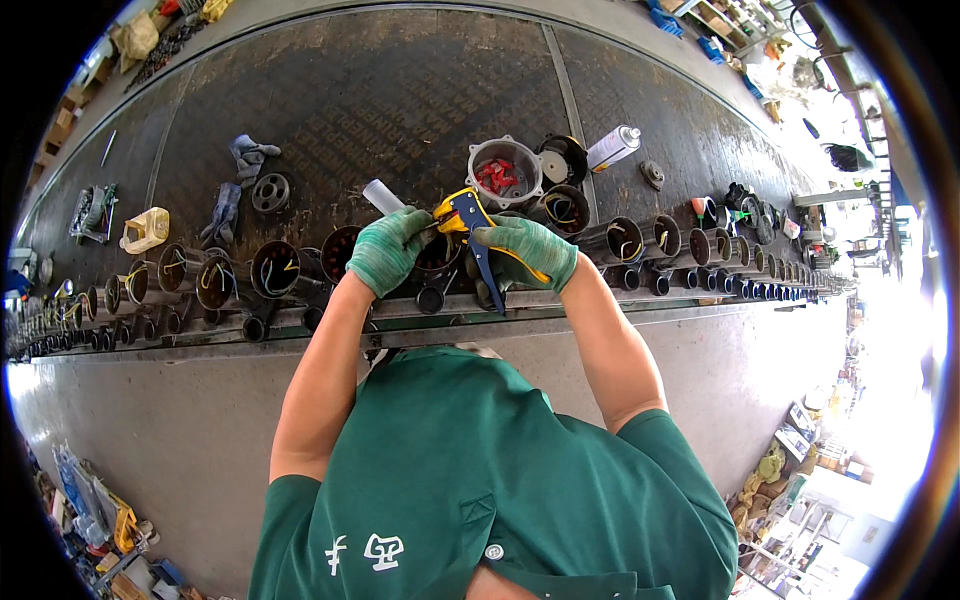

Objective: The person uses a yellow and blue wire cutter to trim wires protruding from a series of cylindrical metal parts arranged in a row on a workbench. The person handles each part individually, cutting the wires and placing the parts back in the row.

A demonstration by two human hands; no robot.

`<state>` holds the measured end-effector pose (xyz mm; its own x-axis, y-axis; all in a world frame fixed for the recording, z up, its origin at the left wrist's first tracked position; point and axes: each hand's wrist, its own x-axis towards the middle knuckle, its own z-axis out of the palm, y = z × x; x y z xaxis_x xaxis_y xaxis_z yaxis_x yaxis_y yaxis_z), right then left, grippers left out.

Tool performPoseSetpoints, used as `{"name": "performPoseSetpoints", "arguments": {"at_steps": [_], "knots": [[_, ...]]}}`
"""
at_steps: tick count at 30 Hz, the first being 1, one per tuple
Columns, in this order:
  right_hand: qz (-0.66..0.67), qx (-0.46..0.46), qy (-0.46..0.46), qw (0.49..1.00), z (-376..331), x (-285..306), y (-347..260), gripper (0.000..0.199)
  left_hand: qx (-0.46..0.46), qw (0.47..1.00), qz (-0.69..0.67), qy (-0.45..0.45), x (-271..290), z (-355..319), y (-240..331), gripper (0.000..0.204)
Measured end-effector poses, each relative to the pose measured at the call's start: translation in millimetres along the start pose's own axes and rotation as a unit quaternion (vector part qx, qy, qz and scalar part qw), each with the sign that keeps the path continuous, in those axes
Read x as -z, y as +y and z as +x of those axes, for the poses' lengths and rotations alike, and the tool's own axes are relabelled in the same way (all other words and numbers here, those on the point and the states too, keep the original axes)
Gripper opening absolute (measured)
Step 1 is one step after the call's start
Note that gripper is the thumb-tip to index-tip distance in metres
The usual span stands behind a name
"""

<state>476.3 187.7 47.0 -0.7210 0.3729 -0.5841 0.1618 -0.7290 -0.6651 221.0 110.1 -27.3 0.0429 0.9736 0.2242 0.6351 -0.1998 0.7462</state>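
One dark bench [330, 100] spans the scene from left to right, its far part marked with stains and scuffs. Along its near edge runs a long row of black cylindrical housings [595, 242], several with coloured wires inside; they shrink toward both ends, so I cannot count them all. Just beyond the row, right of centre, stands one grey metal housing [532, 160], open at the top, and just to its right are two round black parts [577, 147], one farther and one nearer. Two green-gloved hands work over the row near the centre. The right hand [532, 247] wraps around the handles of one yellow-and-blue wire stripper [470, 213], held above the housings with its head toward the left. The left hand [390, 250] has its fingers bent inward at that head; I cannot tell whether they pinch anything. One white spray can [613, 147] lies tilted at the far right of the black parts. On the left are two grey cloths [225, 212], one cut-open yellowish jug [146, 230] and one dark wheel [271, 193]. One pale tube [382, 196] sits just beyond the left hand. Smallest, several red pieces [495, 178], overlapping too much to count, lie inside the grey housing.
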Motion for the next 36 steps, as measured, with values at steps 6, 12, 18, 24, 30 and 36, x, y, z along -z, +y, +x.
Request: {"name": "performPoseSetpoints", "arguments": {"at_steps": [6,12,18,24,30,36], "knots": [[-0.042,0.023,0.031,0.998,5,4,5,0.044,-0.001,1.0,-0.029,0.001,-2,-1,-6,0.019],[-0.045,0.025,0.037,0.998,3,-1,2,0.043,-0.004,1.0,-0.012,-0.002,-1,-1,-3,0.019],[-0.086,0.022,0.075,0.993,1,-15,-5,0.04,0.0,0.998,-0.052,0.044,-11,-3,-18,0.021],[0.034,0.158,0.056,0.985,6,-5,8,0.044,0.014,0.999,-0.03,0.031,-14,-3,-20,0.022],[0.097,0.174,0.065,0.978,-24,-3,14,0.036,0.052,0.992,-0.114,0.02,-14,-3,-25,0.021],[0.129,0.287,0.102,0.944,-69,22,38,0.051,0.039,0.993,-0.081,0.077,-3,8,11,0.031]]}}
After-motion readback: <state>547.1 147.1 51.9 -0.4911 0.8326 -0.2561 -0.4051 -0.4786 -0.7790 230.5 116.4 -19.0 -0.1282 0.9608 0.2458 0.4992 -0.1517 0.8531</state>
